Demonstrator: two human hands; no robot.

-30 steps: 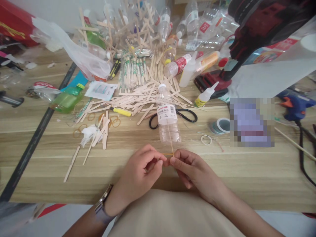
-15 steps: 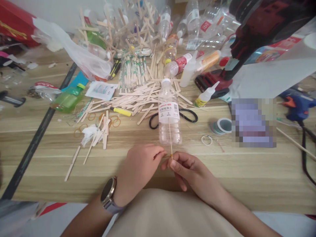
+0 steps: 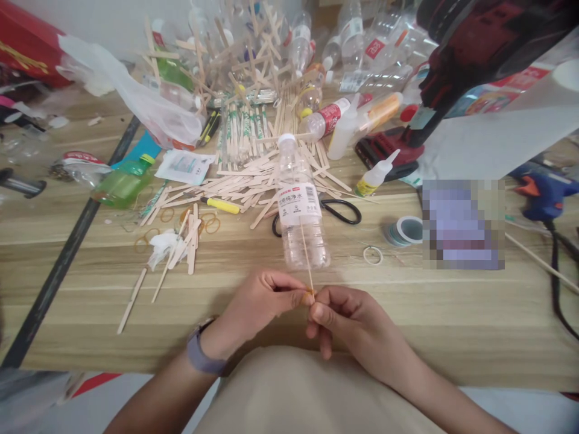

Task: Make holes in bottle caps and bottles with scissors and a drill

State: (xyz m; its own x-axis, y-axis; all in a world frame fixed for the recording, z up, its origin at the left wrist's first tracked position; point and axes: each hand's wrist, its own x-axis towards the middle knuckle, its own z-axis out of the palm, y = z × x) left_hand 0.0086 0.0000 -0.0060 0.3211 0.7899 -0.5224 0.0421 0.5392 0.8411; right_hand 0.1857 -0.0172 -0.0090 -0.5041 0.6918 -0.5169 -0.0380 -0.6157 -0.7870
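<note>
The near end of a thin wooden stick (image 3: 307, 256) is pinched between the thumb and fingers (image 3: 322, 312) of the right hand (image 3: 353, 313), low over the near edge of the counter (image 3: 235, 248). At the same end, an orange rubber band (image 3: 310, 293) is gripped between the closed fingertips of the left hand (image 3: 266, 301), and the two hands are brought almost together. The stick is pointed away from the person, towards a clear labelled bottle (image 3: 294, 202) with a white cap; its far end is seen against the lower part of the label, but whether it is set inside or in front of the bottle cannot be told. The bottle is leaned slightly to the left, and the black handles (image 3: 359, 212) behind it are partly covered by it. Beyond, flat wooden sticks (image 3: 253, 181) are heaped on the counter, with a yellow cutter (image 3: 221, 205) laid at their near side. To the left, loose rubber bands (image 3: 219, 224) are scattered near a crumpled white tissue (image 3: 160, 246). To the right, a spool (image 3: 400, 232) is placed near a white ring (image 3: 365, 255), and a glue bottle (image 3: 373, 179) is stood farther back.
</note>
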